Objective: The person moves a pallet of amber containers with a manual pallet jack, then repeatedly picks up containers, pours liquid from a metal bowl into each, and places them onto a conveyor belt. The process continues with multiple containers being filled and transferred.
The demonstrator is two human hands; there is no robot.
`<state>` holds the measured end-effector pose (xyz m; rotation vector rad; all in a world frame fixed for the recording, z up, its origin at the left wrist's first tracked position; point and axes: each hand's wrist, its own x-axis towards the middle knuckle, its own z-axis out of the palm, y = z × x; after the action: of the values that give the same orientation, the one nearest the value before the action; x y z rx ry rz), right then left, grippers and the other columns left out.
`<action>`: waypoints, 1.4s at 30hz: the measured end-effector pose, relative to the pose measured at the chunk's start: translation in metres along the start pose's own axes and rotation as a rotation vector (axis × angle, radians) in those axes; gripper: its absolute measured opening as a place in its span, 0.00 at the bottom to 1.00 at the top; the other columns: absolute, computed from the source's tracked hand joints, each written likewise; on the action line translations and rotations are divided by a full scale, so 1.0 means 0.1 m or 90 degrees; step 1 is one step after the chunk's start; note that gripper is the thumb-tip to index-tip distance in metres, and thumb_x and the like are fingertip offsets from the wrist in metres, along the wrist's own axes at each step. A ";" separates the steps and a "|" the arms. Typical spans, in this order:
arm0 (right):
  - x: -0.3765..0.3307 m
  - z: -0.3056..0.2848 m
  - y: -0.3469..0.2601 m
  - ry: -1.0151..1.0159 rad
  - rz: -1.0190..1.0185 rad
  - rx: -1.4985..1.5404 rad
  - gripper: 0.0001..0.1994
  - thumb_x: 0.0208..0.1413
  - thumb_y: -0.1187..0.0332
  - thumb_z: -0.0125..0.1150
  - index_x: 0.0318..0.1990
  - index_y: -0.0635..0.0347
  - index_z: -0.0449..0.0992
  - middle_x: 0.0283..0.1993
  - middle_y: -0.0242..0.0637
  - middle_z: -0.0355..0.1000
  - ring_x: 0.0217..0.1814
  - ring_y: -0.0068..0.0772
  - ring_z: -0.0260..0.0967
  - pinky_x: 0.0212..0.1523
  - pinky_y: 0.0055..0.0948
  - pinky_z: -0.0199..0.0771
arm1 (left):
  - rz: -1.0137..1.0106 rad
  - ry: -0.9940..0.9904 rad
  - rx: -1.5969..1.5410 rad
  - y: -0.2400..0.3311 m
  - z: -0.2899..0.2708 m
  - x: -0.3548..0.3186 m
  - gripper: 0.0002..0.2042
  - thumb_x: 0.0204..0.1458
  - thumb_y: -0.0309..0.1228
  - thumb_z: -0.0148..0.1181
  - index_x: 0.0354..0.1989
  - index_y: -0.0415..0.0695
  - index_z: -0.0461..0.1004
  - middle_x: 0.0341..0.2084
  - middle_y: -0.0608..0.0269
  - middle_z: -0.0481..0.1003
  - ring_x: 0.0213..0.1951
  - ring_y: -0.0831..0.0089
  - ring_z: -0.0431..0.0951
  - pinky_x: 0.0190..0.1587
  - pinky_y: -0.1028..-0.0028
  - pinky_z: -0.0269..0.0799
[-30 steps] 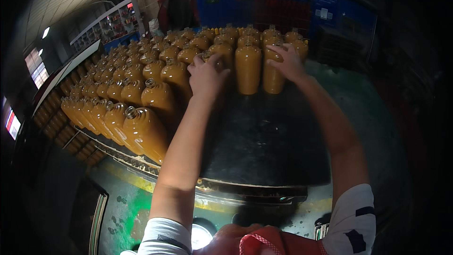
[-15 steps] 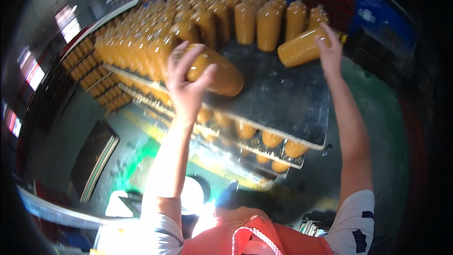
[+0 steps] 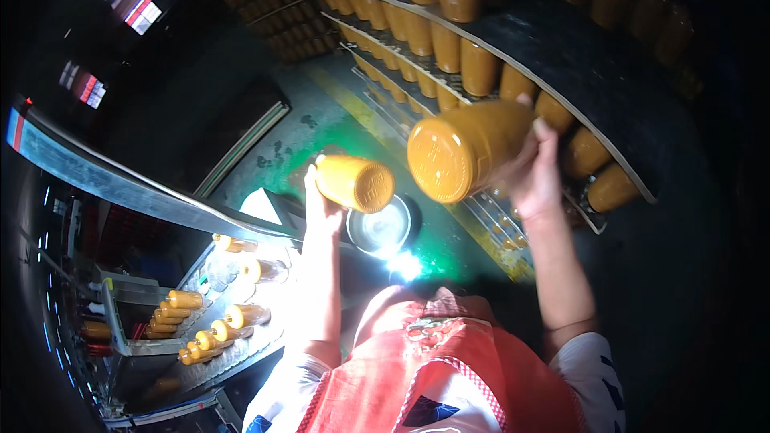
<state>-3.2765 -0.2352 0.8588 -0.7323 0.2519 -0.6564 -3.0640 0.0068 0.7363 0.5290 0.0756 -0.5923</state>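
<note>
My left hand (image 3: 321,210) is closed around a bottle (image 3: 353,180) filled with orange-brown contents. That bottle lies tilted in the air, its round base turned toward the right. A second bottle (image 3: 473,148) of the same kind is in my right hand (image 3: 536,178), whose fingers wrap its far end. Its embossed base points to the left, toward the other bottle. Both bottles are held in front of my red apron, apart from each other. The right one hangs before the lower tiers of a bottle stack.
At the upper right, the stack of boards (image 3: 609,88) carries rows of standing bottles (image 3: 417,28). A lit conveyor (image 3: 265,353) at the lower left has several bottles (image 3: 212,337) lying on it. Below my left hand's bottle stands a round metal bucket (image 3: 378,226). A curved rail (image 3: 144,192) crosses the left side.
My view has turned left, away from the stack's top and toward the conveyor. Both bottles have come off the top board and nearer my body, still in my hands.
</note>
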 end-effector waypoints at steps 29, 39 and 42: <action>0.18 -0.75 3.26 -0.161 0.543 0.444 0.23 0.65 0.44 0.49 0.60 0.43 0.72 0.58 0.54 0.67 0.55 0.61 0.69 0.42 0.52 0.83 | -0.203 0.006 -0.229 0.48 -2.01 -0.38 0.29 0.62 0.51 0.48 0.63 0.40 0.63 0.59 0.44 0.68 0.52 0.35 0.74 0.41 0.44 0.81; -1.22 -2.35 2.77 -0.061 0.718 0.416 0.25 0.64 0.41 0.46 0.63 0.38 0.71 0.66 0.53 0.64 0.65 0.67 0.63 0.54 0.64 0.74 | 0.201 0.279 0.294 2.12 -2.45 -3.11 0.23 0.61 0.44 0.55 0.56 0.38 0.73 0.46 0.52 0.78 0.44 0.64 0.81 0.48 0.64 0.80; -1.13 -2.24 2.90 -0.071 0.707 0.314 0.25 0.63 0.40 0.45 0.61 0.39 0.72 0.62 0.53 0.67 0.59 0.65 0.68 0.49 0.63 0.78 | 0.432 0.447 0.512 3.04 -2.51 -3.79 0.23 0.58 0.44 0.58 0.55 0.41 0.75 0.45 0.57 0.79 0.44 0.68 0.81 0.46 0.68 0.79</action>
<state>-3.3255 -0.1222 0.4954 -0.0781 0.3297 0.3820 -3.1916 0.5384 0.7393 1.4560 0.3130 0.2870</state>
